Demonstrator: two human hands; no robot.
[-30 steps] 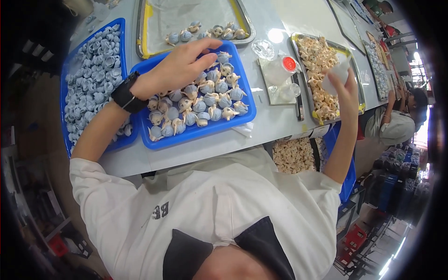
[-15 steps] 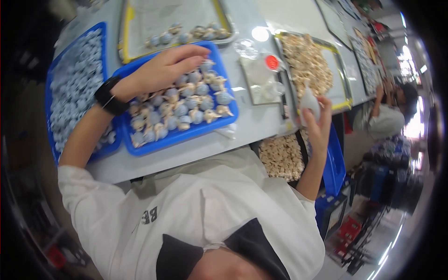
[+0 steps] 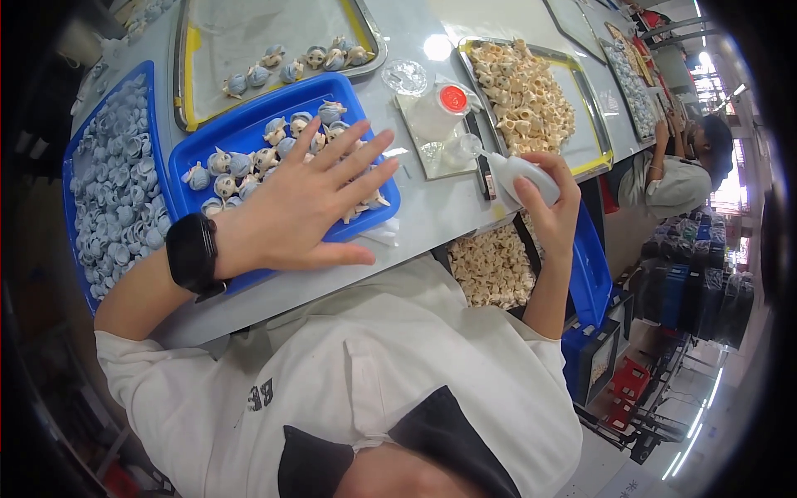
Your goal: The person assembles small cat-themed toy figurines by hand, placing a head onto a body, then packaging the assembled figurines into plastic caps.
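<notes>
My left hand (image 3: 290,207) is spread flat, palm down, over a blue tray (image 3: 249,116) of small doll heads (image 3: 239,164) with pale faces and blue-grey hair. It covers many of them; whether it touches them I cannot tell. A black watch is on that wrist. My right hand (image 3: 554,207) grips a white squeeze bottle (image 3: 513,173), tilted so its thin nozzle points left at a small clear cup (image 3: 462,149). Beside the cup stands a clear container with a red lid (image 3: 453,99). Both rest on a pale square plate (image 3: 440,166).
A second blue tray (image 3: 149,100) at left holds blue-grey hair pieces. Behind, a metal tray (image 3: 184,75) carries several finished-looking heads. Cream pieces (image 3: 523,95) fill part of another tray; more lie in a bin (image 3: 490,270) below the table edge. Another person (image 3: 677,183) sits far right.
My right hand has tipped the bottle from upright to leaning left, nozzle close to the small cup. My left hand has come nearer to me, and its fingers have spread.
</notes>
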